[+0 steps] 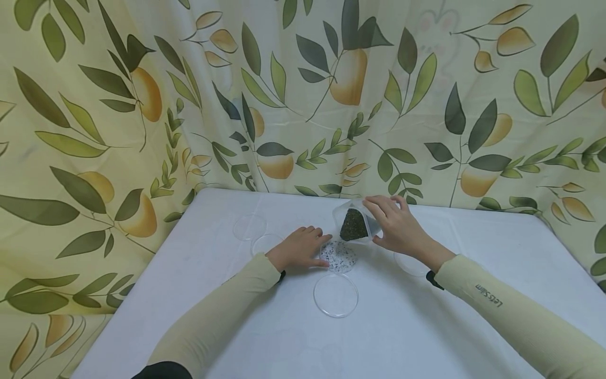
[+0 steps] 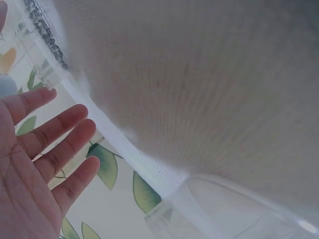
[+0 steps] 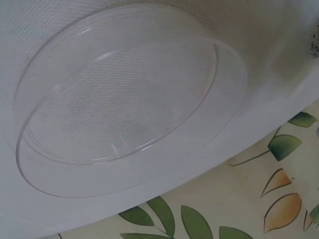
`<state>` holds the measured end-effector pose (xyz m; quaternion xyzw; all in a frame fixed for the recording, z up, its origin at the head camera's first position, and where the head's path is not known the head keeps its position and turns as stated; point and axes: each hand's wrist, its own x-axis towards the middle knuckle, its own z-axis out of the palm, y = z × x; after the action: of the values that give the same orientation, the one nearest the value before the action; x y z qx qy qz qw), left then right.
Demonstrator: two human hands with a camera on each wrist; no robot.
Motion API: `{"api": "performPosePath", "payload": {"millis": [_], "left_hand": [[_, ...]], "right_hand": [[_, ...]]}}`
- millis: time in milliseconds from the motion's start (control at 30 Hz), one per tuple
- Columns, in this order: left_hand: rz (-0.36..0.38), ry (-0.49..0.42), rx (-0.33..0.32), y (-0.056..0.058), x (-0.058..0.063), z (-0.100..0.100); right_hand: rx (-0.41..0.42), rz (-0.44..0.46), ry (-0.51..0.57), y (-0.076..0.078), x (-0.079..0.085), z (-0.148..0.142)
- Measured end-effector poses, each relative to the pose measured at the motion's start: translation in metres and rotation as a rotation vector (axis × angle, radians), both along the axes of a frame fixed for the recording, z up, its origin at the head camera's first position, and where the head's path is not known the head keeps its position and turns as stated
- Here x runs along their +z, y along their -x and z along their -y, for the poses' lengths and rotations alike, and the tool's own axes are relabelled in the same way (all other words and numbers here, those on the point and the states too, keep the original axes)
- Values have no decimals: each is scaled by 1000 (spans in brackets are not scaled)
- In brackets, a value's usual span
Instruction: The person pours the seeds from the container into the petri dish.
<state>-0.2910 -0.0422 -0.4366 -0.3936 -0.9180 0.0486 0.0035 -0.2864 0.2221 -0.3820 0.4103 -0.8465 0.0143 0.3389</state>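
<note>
My right hand [image 1: 400, 229] grips a clear pouch [image 1: 354, 225] of dark granules, tilted low above a petri dish [image 1: 338, 257]. Dark specks are scattered over the bottom of that dish. At the dish's left side lies my left hand [image 1: 303, 248], thumb and index finger spread apart near its rim. The left wrist view shows its fingers [image 2: 60, 124] fairly straight, one fingertip close to the dish wall [image 2: 47, 69]. Whether that fingertip touches the wall I cannot tell. The right wrist view does not show the right hand or the pouch.
Just in front of the speckled dish lies a clear round dish or lid [image 1: 314, 296]. Two more clear dishes [image 1: 234, 227] stand at the back left. Another clear dish [image 3: 149, 145] is under my right forearm. A patterned curtain [image 1: 303, 105] hangs behind the white-covered table [image 1: 402, 337].
</note>
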Motion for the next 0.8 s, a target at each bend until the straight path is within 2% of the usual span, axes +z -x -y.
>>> {"api": "performPosePath", "payload": {"millis": [800], "left_hand": [[21,9,9,-2,3,-1]], "right_hand": [[11,-21,8,5,-2,-2]]}}
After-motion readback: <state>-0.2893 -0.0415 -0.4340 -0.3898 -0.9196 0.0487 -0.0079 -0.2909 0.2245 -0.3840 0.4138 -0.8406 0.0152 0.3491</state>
